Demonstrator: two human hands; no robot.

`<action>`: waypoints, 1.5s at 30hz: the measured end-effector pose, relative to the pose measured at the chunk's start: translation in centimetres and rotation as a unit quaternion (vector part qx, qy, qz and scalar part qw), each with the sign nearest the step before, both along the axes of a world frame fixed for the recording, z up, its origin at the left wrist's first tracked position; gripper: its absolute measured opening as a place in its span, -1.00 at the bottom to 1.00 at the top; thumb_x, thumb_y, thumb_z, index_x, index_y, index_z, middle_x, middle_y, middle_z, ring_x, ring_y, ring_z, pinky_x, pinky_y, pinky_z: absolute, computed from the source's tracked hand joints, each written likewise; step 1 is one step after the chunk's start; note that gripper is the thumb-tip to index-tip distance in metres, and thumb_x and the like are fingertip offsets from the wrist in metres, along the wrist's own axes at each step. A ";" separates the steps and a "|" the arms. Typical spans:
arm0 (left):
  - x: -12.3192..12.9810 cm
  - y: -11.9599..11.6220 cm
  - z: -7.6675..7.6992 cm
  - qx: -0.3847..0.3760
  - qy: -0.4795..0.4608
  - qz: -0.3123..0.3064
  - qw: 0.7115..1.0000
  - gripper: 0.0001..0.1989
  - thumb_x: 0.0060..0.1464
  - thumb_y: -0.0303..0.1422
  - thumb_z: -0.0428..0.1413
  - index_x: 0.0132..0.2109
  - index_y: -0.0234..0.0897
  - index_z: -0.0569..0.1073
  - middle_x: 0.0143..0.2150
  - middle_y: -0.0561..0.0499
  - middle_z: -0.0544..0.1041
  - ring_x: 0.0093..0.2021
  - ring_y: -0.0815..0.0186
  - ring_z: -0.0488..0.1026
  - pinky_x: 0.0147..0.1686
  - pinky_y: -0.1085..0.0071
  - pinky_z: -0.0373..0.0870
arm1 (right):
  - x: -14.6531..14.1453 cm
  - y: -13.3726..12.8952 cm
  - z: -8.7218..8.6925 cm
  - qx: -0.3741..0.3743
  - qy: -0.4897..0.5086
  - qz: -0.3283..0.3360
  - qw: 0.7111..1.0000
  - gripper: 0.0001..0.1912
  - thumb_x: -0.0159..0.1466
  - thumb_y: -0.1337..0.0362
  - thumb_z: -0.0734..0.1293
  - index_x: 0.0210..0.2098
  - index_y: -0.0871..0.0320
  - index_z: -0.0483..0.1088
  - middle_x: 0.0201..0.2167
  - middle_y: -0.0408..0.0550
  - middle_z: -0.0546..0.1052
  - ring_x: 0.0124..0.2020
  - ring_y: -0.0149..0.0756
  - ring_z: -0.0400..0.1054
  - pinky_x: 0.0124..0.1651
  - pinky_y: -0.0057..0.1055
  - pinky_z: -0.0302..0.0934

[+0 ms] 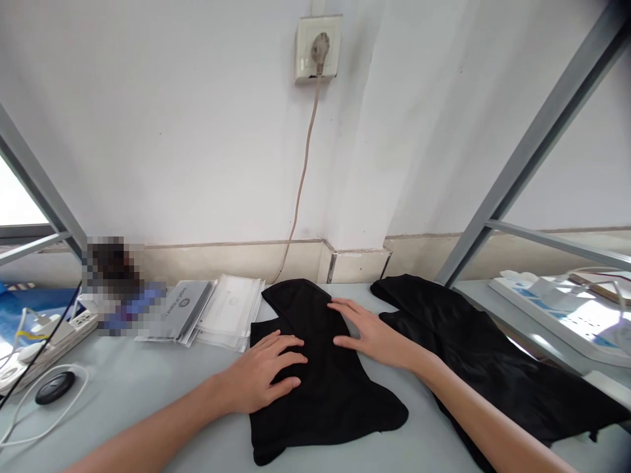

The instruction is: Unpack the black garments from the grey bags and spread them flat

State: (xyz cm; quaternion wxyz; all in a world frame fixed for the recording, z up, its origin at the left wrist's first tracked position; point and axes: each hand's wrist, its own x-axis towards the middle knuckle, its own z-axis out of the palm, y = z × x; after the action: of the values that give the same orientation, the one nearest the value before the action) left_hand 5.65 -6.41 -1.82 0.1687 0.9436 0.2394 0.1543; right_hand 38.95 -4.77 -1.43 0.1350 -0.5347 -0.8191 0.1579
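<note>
A piece of black cloth (328, 401), perhaps a garment, lies spread on the grey table in front of me. My left hand (269, 371) rests on its left part, palm down with the fingers apart. Across from it, my right hand (362, 332) touches the upper right edge of the cloth, fingers stretched out. Neither hand grips the fabric. To the right, partly behind my right forearm, lies a second heap of black fabric (473, 348), loosely folded and longer.
Grey printed bags (182, 305) and white packets (229, 309) lie at the back left. Power strips (73, 328) and a dark mouse (55, 387) with a white cable sit further left. Another power strip (562, 315) is on the right. A cable (305, 154) hangs from the wall socket (318, 49).
</note>
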 end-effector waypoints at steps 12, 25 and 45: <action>0.1 -0.8 0.2 -0.031 0.041 0.006 0.999 -0.49 0.48 -0.07 0.01 0.44 -0.12 0.31 0.56 -0.11 0.14 0.55 0.01 0.06 0.51 -0.12 -0.03 | -2.0 -3.0 3.1 -0.086 -0.067 -0.096 0.989 -0.65 0.43 -0.03 0.26 -0.39 0.04 0.30 -0.36 -0.05 0.62 -0.31 -0.09 0.53 -0.30 -0.31 0.19; 0.6 -1.9 0.5 -0.025 0.056 -0.015 0.998 -0.35 0.45 0.05 -0.03 0.48 -0.20 0.24 0.57 -0.19 0.06 0.56 -0.06 -0.01 0.50 -0.17 -0.02 | -4.4 -1.8 0.9 -0.040 -0.012 -0.163 0.986 -0.82 0.53 0.21 0.01 -0.24 0.01 0.07 -0.28 -0.01 0.58 -0.25 -0.11 0.52 -0.20 -0.29 0.22; 0.4 -0.8 0.7 -0.028 0.036 0.006 0.999 -0.62 0.45 -0.22 0.10 0.31 -0.18 0.44 0.48 -0.12 0.32 0.53 0.05 0.12 0.52 -0.09 -0.01 | 0.8 3.2 0.8 -0.066 0.019 -0.184 0.981 -0.52 0.44 -0.17 0.14 -0.08 0.09 0.40 -0.39 -0.01 0.59 -0.29 -0.05 0.50 -0.23 -0.27 0.23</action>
State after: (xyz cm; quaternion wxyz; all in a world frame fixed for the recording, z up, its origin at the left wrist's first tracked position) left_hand 6.07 -7.26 -1.10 0.1851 0.9422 0.2548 0.1141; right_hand 39.76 -1.60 -0.64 0.1420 -0.6806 -0.6920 0.1943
